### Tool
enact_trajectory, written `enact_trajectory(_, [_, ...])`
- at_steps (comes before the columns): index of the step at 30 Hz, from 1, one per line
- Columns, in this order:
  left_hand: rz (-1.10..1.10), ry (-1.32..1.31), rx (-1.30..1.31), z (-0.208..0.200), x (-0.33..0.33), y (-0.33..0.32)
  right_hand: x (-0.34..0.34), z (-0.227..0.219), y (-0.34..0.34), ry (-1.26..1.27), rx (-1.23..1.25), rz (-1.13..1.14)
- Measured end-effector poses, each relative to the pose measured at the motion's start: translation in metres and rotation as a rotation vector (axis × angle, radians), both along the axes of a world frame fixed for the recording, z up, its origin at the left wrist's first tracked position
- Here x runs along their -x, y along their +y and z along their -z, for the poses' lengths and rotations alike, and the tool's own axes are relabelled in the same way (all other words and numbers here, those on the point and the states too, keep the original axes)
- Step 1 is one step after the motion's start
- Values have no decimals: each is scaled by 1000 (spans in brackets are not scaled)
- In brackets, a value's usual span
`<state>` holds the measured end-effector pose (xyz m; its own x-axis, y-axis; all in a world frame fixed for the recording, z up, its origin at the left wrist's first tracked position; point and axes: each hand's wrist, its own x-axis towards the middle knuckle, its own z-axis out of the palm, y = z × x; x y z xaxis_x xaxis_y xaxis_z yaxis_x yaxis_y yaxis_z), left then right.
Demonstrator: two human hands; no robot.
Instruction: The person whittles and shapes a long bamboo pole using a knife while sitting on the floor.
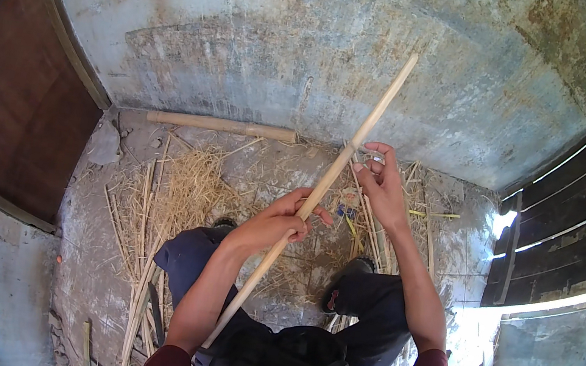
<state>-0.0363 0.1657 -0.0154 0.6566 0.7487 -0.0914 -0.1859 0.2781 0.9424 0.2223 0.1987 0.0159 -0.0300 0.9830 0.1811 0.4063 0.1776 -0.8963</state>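
A long, pale bamboo strip (pixel 372 121) slants from my lap up toward the wall, with a darker node partway along it. My left hand (pixel 275 222) is closed around its middle, thumb over the front and fingertips showing past its right side. Beside the node, my right hand (pixel 383 186) has its index finger and thumb apart and the other fingers curled. Its fingertips are close to the strip; whether they touch it I cannot tell. I see nothing held in this hand.
Bamboo shavings (pixel 194 179) and several thin strips litter the floor around my shoes. A bamboo pole (pixel 221 126) lies along the foot of the stained wall (pixel 283 51). A brown door panel (pixel 17 86) stands at left, dark slatted boards (pixel 571 219) at right.
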Motion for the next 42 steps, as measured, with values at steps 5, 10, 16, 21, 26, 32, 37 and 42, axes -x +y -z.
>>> enact_trajectory(5, [66, -91, 84, -10, -3, -2, 7, 7, 0, 284, 79, 26])
enact_trajectory(10, [57, -75, 50, -9, -9, -6, 5, 9, 8, 385, 118, 78])
enact_trajectory(16, [201, 350, -119, 10, 9, 0, -16, -2, 26, 584, 41, 190])
enact_trajectory(21, [67, 189, -85, 22, -1, -7, -24, -3, 25, 364, -12, 265])
enact_trajectory(26, [-253, 93, 154, -2, -8, -7, -24, -10, 7, 85, -261, 243])
enact_trajectory(32, [-320, 71, 81, -1, -7, -5, -4, -6, -9, -180, -369, -2])
enact_trajectory(37, [-306, 99, 36, -3, -10, -9, 21, 0, -12, -339, -682, -177])
enact_trajectory(42, [-311, 96, -10, -1, -13, -12, 27, -6, -18, -407, -586, -183])
